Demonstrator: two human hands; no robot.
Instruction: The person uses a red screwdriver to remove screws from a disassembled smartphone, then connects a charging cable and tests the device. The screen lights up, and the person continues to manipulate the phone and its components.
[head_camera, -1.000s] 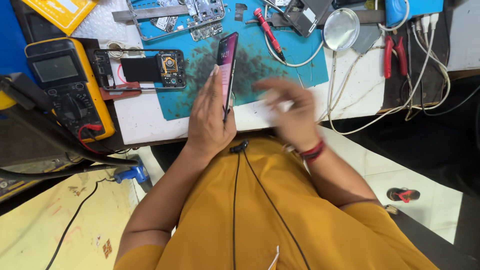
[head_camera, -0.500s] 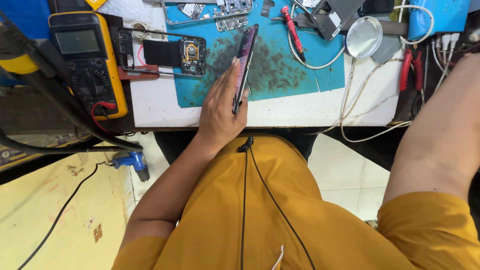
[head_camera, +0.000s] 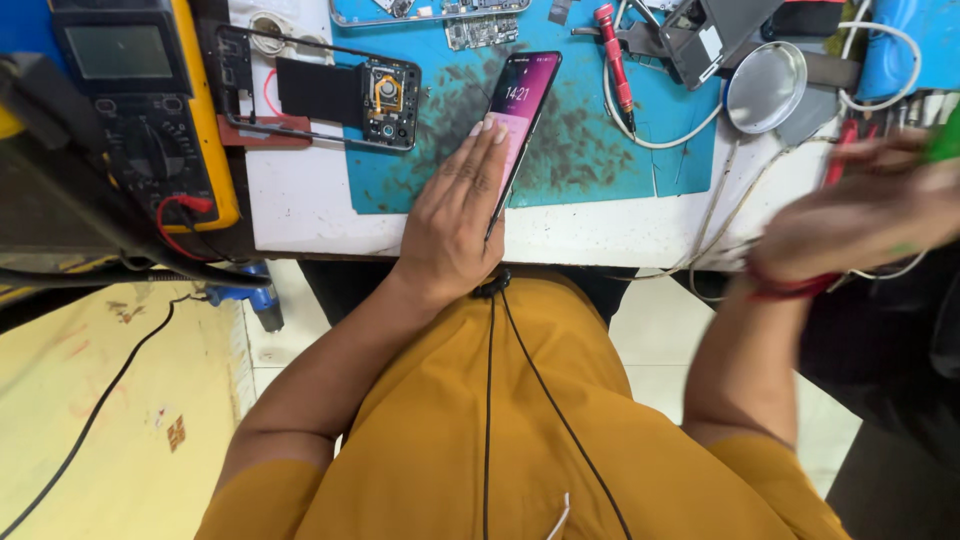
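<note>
- Two hands are seen over a cluttered bench (head_camera: 300, 215), whose near edge is white.
- The left hand (head_camera: 455, 215) is laid flat with fingers together, pressed against the side of a smartphone (head_camera: 522, 125); the phone is stood on its long edge on the blue mat (head_camera: 590, 150), its lit screen turned to the right.
- The phone is thus propped by the left hand rather than clasped; it is placed near the middle of the mat, running from the near edge of the bench toward the far side.
- The right hand (head_camera: 860, 215) is raised at the right, well apart from the phone, and is blurred; whether anything is held in it cannot be told. A red band (head_camera: 790, 290) is worn at its wrist.
- An opened phone back (head_camera: 325, 95) with exposed parts is laid to the left of the left hand, partly on the mat.
- A yellow multimeter (head_camera: 140, 110) is set at the far left.
- A red-handled screwdriver (head_camera: 612, 50) is laid on the far part of the mat, right of the phone.
- A round magnifier (head_camera: 765, 88) is seen further right, among white cables (head_camera: 690, 120).
</note>
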